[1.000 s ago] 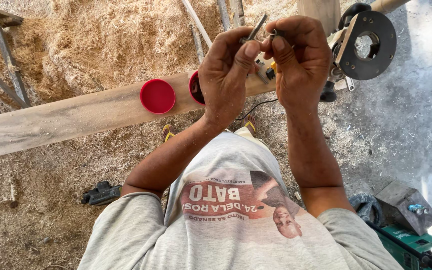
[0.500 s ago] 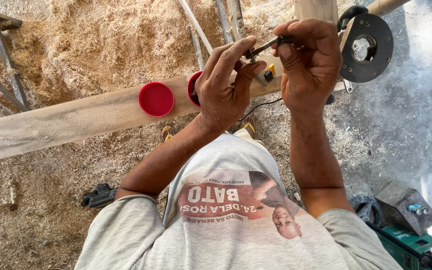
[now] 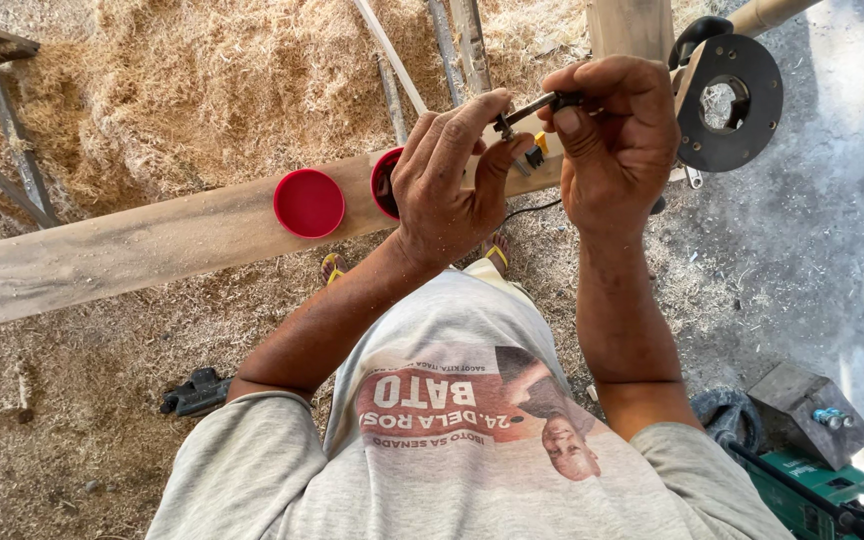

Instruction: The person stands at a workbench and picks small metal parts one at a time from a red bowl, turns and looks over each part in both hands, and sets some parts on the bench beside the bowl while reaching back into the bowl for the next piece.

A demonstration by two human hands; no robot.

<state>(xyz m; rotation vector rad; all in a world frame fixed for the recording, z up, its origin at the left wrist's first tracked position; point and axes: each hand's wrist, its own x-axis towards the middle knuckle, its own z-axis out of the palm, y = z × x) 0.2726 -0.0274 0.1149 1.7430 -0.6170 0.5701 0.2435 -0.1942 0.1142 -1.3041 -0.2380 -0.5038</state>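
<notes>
- Two red lids [image 3: 309,203] lie on the plank [image 3: 132,250] just left of the hands, one half hidden behind the left hand.
- Red printed patch on the grey shirt [image 3: 472,410], below both hands.
- Left hand [image 3: 449,180]: fingers curled, fingertips pinching the near end of a small dark bit [image 3: 530,108].
- Right hand [image 3: 620,135]: closed around the bit's other end.
- Router base [image 3: 730,100] sits just right of the right hand.
</notes>
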